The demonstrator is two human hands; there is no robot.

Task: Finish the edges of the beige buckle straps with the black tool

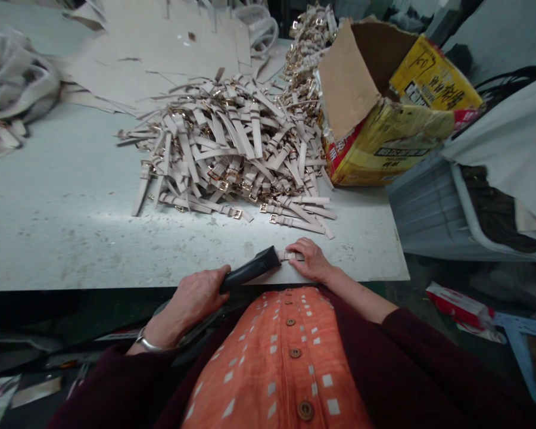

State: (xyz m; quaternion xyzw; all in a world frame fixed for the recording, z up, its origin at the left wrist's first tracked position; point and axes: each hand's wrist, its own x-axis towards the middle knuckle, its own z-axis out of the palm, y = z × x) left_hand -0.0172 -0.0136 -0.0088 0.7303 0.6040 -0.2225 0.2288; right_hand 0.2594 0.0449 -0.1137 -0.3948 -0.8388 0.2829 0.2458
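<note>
In the head view my left hand point(201, 293) is wrapped round the handle of a black hand tool point(254, 268) with a flared, angular head. That head points right, close against a short pale buckle strap point(286, 255) near the table's front edge. My right hand point(311, 260) is closed over the strap's right part and holds it on the table. Whether the tool touches the strap I cannot tell. Beyond my hands lies a large heap of similar pale straps point(232, 143) with gold buckles, and several lie loose along its near side.
An open yellow cardboard box point(393, 143) stands to the heap's right. Pale sheet material point(161, 42) covers the table's back, and fluffy grey material point(18, 77) lies at left. Past the pale table's point(62, 238) right edge is a grey plastic bin point(424, 208) holding dark material.
</note>
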